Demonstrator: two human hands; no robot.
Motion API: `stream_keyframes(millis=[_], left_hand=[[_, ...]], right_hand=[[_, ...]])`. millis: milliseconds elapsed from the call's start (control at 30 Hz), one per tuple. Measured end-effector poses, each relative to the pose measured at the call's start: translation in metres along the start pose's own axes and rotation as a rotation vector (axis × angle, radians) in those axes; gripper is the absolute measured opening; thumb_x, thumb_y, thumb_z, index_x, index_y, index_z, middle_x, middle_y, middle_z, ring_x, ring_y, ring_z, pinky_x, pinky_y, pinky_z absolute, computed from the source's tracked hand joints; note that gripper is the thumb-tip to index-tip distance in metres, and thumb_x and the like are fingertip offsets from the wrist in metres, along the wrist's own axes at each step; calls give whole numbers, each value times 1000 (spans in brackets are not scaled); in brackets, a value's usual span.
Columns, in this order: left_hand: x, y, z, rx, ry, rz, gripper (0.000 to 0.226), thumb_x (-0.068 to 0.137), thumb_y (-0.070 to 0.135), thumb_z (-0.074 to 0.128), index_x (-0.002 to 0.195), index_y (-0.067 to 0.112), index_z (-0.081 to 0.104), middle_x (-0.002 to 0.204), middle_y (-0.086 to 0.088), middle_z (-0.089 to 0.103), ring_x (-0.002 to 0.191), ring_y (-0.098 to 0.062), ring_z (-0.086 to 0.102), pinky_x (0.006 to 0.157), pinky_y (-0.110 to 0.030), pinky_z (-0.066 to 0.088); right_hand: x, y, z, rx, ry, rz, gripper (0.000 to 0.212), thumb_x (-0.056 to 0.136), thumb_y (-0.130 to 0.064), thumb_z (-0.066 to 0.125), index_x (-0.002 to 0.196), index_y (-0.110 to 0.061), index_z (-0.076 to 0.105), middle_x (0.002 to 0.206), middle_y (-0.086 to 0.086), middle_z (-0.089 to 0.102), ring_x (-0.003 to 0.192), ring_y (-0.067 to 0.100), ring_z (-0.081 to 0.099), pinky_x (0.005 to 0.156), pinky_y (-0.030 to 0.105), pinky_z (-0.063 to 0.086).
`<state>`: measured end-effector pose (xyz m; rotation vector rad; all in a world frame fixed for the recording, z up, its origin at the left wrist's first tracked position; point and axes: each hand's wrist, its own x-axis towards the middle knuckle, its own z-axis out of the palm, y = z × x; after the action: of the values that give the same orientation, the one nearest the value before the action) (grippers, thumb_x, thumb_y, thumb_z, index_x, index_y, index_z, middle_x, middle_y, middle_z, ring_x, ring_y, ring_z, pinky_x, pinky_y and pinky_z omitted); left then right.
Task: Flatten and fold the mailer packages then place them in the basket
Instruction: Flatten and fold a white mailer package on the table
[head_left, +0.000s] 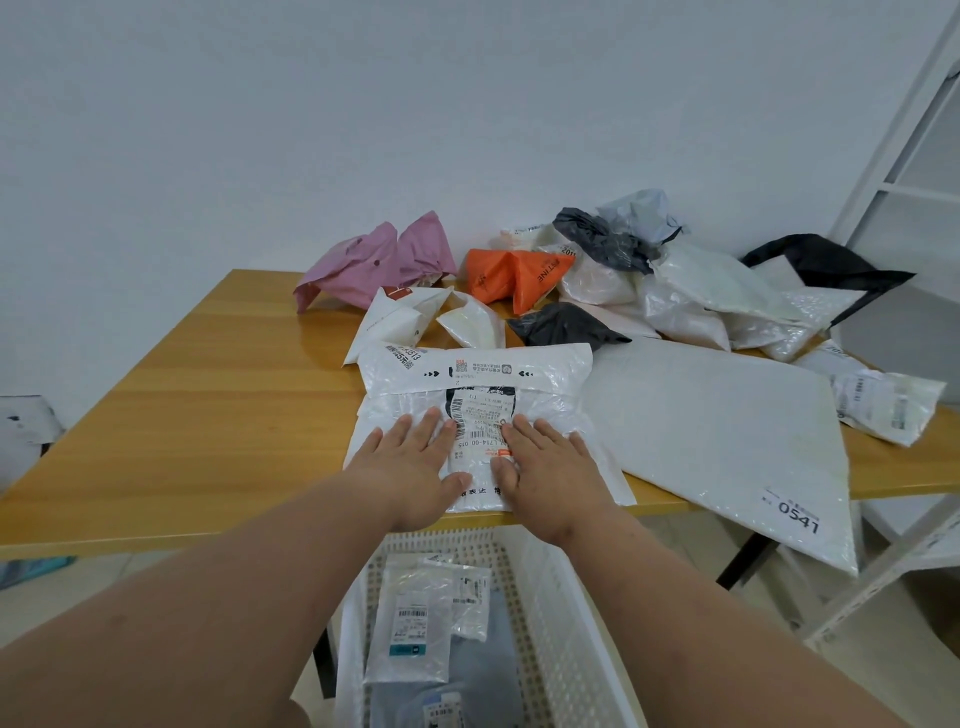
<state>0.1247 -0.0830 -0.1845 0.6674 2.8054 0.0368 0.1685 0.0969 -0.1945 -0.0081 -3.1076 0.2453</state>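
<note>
Two bare hands press flat on a white bubble mailer (478, 415) at the near edge of a wooden table (208, 395). The left hand (415, 467) and the right hand (545, 467) lie side by side, palms down, fingers straight and slightly spread, either side of a printed shipping label (480, 421) on the mailer's face. The mailer's top flap is folded down towards the label, and its near edge reaches the table's front edge.

Just to the right, a larger white mailer (727, 441) marked 0541 lies flat, its near corner hanging over the table edge. Behind both, towards the wall, unflattened packages are heaped: a pink mailer (374, 260) at the left, an orange mailer (514, 275) beside it, two small white mailers (415, 317) in front of them, a black mailer (566, 325) near the middle, and a pile of white, grey and black bags (701, 280) at the right. A further small white package with a label (883, 400) lies at the far right of the table.

Below the table's front edge, between the person's forearms, stands a white perforated basket (561, 623). It holds flattened packages (415, 618), pale ones with labels lying on a grey one. A white metal shelf frame (893, 182) stands at the right against the wall.
</note>
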Motion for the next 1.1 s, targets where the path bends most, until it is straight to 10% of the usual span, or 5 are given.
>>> stream_keyframes(millis=[567, 767, 900, 1100], left_hand=[[2, -1, 0, -7, 4, 5, 72, 99, 62, 19, 155, 30, -12, 162, 7, -21, 150, -21, -14, 122, -45, -3], [-6, -6, -22, 21, 395, -45, 70, 89, 66, 43, 145, 26, 31, 143, -1, 42, 128, -23, 43, 105, -43, 34], [1, -7, -24, 9, 468, -37, 78, 93, 64, 37, 155, 26, 6, 159, -2, 14, 146, -25, 14, 116, -44, 18], [26, -12, -14, -77, 135, -56, 77, 93, 70, 15, 154, 31, -12, 163, 5, -18, 149, -22, -17, 121, -51, -1]], right_hand=[[-4, -4, -2, 18, 15, 14, 55, 103, -43, 26, 154, -25, 25, 162, -6, 20, 150, 15, 12, 122, 47, 4], [0, -15, -35, -31, 212, 15, 36, 85, -45, 47, 114, -26, 57, 109, -6, 62, 104, 19, 55, 101, 40, 34], [10, -16, -41, -49, 354, -57, 54, 84, -45, 53, 134, -27, 44, 134, -2, 43, 125, 21, 39, 105, 40, 29], [33, -5, -35, -63, -13, -28, 70, 95, -57, 33, 156, -34, 6, 165, -5, -2, 151, 20, -4, 121, 52, 3]])
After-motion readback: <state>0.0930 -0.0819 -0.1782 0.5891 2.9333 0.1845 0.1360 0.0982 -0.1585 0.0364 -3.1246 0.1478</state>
